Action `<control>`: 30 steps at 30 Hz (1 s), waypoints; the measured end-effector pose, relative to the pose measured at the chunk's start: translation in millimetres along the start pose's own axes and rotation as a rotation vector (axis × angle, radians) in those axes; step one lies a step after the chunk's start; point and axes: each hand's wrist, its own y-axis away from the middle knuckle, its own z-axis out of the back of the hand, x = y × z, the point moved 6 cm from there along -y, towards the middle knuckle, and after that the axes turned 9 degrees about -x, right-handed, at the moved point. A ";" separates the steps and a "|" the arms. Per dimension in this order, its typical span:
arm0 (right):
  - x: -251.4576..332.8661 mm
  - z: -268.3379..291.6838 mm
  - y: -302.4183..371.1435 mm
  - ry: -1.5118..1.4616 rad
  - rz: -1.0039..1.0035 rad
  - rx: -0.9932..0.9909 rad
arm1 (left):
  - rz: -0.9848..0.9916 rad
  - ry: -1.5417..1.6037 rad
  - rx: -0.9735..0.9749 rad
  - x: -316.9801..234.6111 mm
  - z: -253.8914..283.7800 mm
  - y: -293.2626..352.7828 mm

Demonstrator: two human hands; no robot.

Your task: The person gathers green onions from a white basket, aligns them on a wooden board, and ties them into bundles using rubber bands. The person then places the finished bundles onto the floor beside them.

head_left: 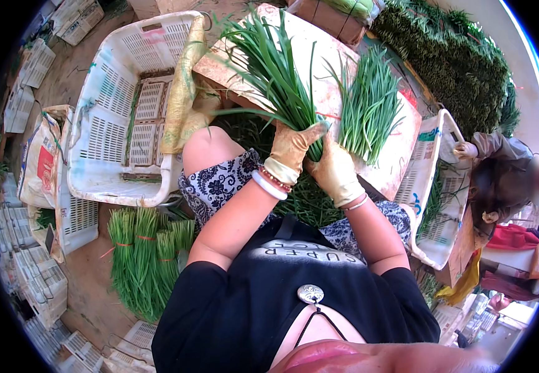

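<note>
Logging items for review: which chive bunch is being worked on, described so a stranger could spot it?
Find the pale board across the person's knees. At its near edge both gloved hands, left hand and right hand, grip one chive bunch by its base. Unlike the loose pile lying flat beside it, its leaves fan upward.

Bright daylight floods the scene, hard sun whitening the white slotted plastic crate (105, 99) and the pale worn board (319, 68). Deep shadow sits under the knees. Fisheye bends the edges, the corners go black, and the rim blurs.
</note>
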 end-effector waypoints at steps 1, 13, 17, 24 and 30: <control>2.3 0.8 -0.6 0.006 0.001 -0.020 | 0.043 0.080 -0.076 1.0 1.8 0.8; -67.5 87.5 -26.0 -0.946 -0.053 -0.121 | 0.140 0.658 0.018 -51.1 52.0 -57.2; -47.2 83.3 1.1 -0.949 -0.144 -0.040 | 0.091 0.681 0.133 -73.4 46.4 -53.3; -0.1 115.2 17.7 -0.686 0.205 -0.240 | -0.027 0.698 0.150 -100.9 53.1 -40.7; 35.4 87.4 26.6 -0.028 0.492 -0.220 | -0.055 0.686 0.144 -107.1 52.6 -41.6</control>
